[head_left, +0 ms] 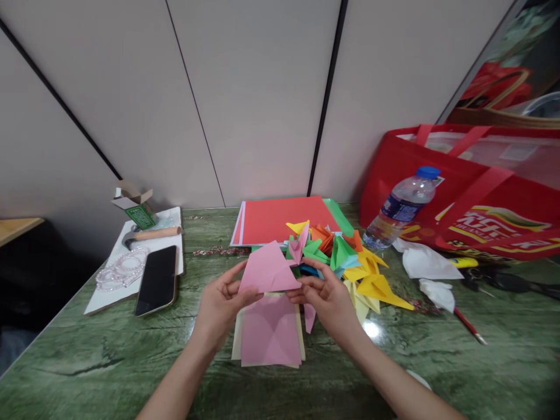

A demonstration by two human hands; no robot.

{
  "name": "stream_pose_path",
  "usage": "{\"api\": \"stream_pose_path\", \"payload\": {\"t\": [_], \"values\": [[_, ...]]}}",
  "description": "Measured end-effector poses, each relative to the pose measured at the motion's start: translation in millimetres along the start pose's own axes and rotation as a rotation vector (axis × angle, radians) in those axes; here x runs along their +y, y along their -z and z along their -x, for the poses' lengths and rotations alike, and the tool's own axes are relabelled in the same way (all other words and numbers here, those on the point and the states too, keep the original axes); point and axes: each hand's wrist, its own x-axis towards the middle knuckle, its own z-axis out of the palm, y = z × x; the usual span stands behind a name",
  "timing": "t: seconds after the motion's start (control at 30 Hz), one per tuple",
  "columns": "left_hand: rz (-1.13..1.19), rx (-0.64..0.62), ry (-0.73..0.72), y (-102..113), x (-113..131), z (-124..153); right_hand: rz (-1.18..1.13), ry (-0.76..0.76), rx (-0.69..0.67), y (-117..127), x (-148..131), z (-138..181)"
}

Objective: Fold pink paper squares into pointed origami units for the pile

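Observation:
A folded sheet of pink paper (268,269) is held up between my two hands. My left hand (225,297) pinches its left edge, thumb in front. At its right corner, my right hand (321,294) grips the paper between thumb and fingers. Just below lies a stack of square paper (271,341), pink on top with pale yellow edges showing underneath. Behind and to the right of my right hand is a heap of folded paper cranes (343,254) in yellow, green, orange and pink; my hand hides part of it.
Large coloured sheets (284,219) lie against the wall. On the right are a water bottle (400,207), a red bag (476,198), crumpled tissue (431,259) and a red pencil (469,325). On the left are a phone (157,280), a hammer (155,234), beads (125,268) and a small box (137,210).

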Motion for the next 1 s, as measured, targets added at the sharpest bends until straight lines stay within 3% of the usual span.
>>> {"api": "stream_pose_path", "payload": {"t": [0.37, 0.8, 1.0], "values": [[-0.091, -0.096, 0.088, -13.7, -6.1, 10.1, 0.074, -0.002, -0.089, -4.1, 2.1, 8.0], [0.068, -0.399, 0.116, -7.0, 4.7, 13.8, 0.170, -0.012, -0.109, -3.2, 1.4, 7.1], [0.165, -0.420, 0.139, -7.6, 11.8, 15.6, 0.197, 0.005, -0.102, -1.2, -1.6, 6.6]]}}
